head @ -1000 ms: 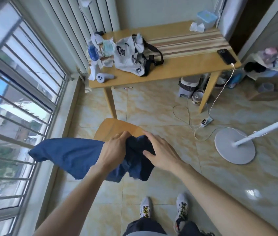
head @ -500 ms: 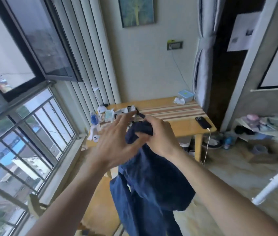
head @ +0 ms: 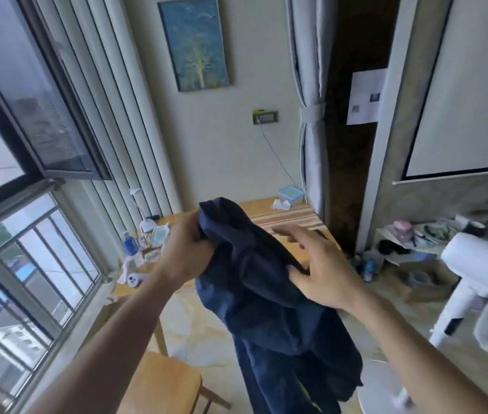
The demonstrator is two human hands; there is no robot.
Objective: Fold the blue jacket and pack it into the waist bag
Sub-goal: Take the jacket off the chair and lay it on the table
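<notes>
The dark blue jacket (head: pixel 269 297) hangs in mid-air in front of me, bunched at the top and trailing down toward the floor. My left hand (head: pixel 187 251) is closed around its top left edge. My right hand (head: pixel 317 270) pinches a fold on its right side with the thumb, the fingers spread and blurred. The waist bag is hidden behind the jacket and my hands on the wooden table (head: pixel 284 215).
On the table's left end lie a small bottle (head: pixel 129 242), packets and a white handheld device (head: pixel 135 278); a plastic box (head: pixel 290 196) stands at the back. A wooden chair (head: pixel 162 383) is below left, a white fan (head: pixel 487 294) at right, the barred window at left.
My view has tilted up from the floor to the wall. The jacket went from stretched out low to lifted and hanging; my left hand, open half a second ago, has closed on its top edge.
</notes>
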